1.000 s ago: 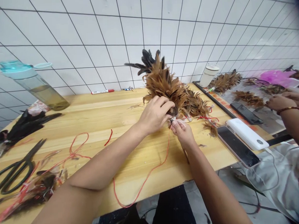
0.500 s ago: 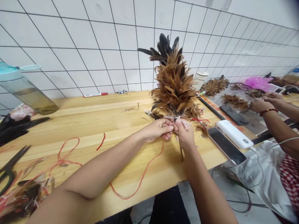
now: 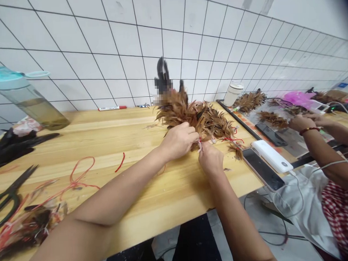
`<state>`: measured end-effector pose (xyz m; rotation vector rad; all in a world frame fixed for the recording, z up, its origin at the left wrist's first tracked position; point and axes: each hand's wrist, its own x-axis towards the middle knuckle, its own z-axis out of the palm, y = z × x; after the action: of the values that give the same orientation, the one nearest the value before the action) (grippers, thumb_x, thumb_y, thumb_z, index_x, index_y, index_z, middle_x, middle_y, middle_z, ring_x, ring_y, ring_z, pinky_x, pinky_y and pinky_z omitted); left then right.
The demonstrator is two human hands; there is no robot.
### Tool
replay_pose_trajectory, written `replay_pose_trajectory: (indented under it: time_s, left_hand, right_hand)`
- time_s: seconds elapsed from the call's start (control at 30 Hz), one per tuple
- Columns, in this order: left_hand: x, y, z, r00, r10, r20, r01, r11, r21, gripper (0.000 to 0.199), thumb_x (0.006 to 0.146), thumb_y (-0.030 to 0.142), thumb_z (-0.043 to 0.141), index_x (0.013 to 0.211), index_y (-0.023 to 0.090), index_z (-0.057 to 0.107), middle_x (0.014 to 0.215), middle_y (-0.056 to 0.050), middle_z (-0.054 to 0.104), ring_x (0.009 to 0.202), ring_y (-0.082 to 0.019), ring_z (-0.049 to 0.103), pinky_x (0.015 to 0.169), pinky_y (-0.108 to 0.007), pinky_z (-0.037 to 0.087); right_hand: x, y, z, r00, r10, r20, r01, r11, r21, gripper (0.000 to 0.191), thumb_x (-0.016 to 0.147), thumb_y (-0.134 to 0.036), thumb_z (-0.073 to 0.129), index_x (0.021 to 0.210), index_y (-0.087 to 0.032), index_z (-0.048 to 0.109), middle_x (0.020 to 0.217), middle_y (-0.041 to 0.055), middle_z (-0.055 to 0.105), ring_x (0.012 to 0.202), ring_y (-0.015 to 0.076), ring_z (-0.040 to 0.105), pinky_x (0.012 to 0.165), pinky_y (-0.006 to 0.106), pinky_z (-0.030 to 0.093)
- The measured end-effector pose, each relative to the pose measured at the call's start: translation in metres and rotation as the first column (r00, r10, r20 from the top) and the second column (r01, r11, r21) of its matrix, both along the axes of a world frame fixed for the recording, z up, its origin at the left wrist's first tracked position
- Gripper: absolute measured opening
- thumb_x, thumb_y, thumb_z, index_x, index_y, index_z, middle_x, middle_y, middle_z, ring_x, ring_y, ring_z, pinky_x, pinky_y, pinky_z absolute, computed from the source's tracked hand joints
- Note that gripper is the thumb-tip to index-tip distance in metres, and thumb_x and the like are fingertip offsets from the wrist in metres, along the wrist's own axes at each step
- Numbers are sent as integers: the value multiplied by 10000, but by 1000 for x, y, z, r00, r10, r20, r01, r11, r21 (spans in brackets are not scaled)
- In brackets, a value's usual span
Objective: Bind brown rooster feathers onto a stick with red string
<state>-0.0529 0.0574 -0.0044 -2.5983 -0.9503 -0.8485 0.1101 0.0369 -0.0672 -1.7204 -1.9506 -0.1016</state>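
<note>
Feather bundle [image 3: 195,118], brown with black tips, lies tilted near the middle of the table's [image 3: 129,147] back edge. Left hand [image 3: 178,141] curls over its base, fingers [image 3: 188,132] pressed together. Right hand [image 3: 210,157] sits just beside it, fingertips [image 3: 205,152] pinching the stems where red string [image 3: 230,139] runs through. Scissors [image 3: 11,199] lie at the left edge; a phone [image 3: 262,168] and power bank [image 3: 272,156] lie near the right edge, beyond which a co-worker's 2 hands [image 3: 301,122] work over other feathers [image 3: 273,119].
</note>
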Motion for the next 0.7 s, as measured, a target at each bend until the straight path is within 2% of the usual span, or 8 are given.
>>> replay_pose_trajectory:
  time_s: [0.13, 0.23, 0.37, 0.47, 0.53, 0.57, 0.63, 0.7]
  left_hand:
    - [-10, 6, 5, 997, 25, -69, -15, 989, 144, 251, 924, 224, 447, 757, 168, 626, 764, -61, 604, 761, -177, 484, 667, -310, 363]
    - [-27, 9, 18, 990, 138, -6, -135, 978, 156, 226, 918, 239, 465, 785, 159, 630, 799, -78, 613, 805, -193, 514, 681, -313, 389]
    - [-68, 13, 44, 934, 317, 164, -323, 946, 11, 208, 898, 252, 492, 835, 163, 669, 850, -84, 645, 843, -212, 558, 702, -322, 425]
    - [-101, 12, 64, 895, 354, 273, -331, 935, -127, 173, 860, 264, 542, 820, 182, 688, 864, -65, 662, 832, -198, 582, 762, -326, 441]
    - [-120, 8, 73, 856, 378, 352, -321, 923, -211, 153, 828, 289, 581, 802, 191, 695, 855, -51, 672, 812, -190, 588, 771, -318, 442]
    - [-128, 6, 77, 837, 391, 384, -307, 915, -263, 147, 812, 302, 599, 796, 194, 697, 844, -43, 676, 794, -185, 588, 760, -310, 441]
    - [-142, 1, 80, 809, 419, 413, -259, 884, -389, 148, 783, 328, 628, 790, 198, 698, 804, -28, 682, 748, -174, 581, 716, -292, 436]
    - [-154, -1, 79, 799, 444, 405, -204, 834, -512, 165, 755, 357, 655, 779, 198, 693, 757, -17, 679, 720, -168, 573, 673, -274, 425]
  right_hand:
    - [-6, -10, 4, 968, 101, 229, -92, 994, -53, 275, 948, -246, 355, 917, -166, 615, 770, 126, 653, 630, 187, 556, 555, 310, 222]
    - [-3, -17, 8, 946, 130, 298, -110, 990, -83, 268, 943, -245, 371, 892, -174, 624, 764, 112, 669, 659, 190, 585, 556, 309, 220]
    - [18, -29, 17, 961, 127, 247, -99, 988, -122, 276, 931, -283, 411, 806, -180, 634, 751, 97, 684, 679, 190, 602, 569, 287, 261]
    - [41, -40, 31, 947, 300, 113, -285, 950, -128, 354, 953, -330, 373, 751, -180, 622, 772, 87, 687, 689, 177, 596, 606, 270, 317]
    - [57, -48, 45, 912, 410, 26, -399, 900, -172, 418, 957, -389, 364, 670, -176, 579, 655, 67, 631, 618, 159, 555, 594, 265, 327]
    - [64, -52, 52, 882, 471, -21, -464, 858, -222, 438, 958, -413, 360, 647, -176, 558, 622, 53, 602, 590, 146, 532, 580, 259, 328]
    - [80, -59, 64, 805, 576, -142, -588, 743, -319, 461, 958, -446, 354, 627, -175, 526, 593, 30, 553, 563, 126, 493, 569, 249, 342]
    - [97, -65, 70, 744, 607, -281, -667, 640, -382, 474, 950, -476, 359, 610, -179, 503, 577, 13, 506, 545, 116, 456, 556, 246, 354]
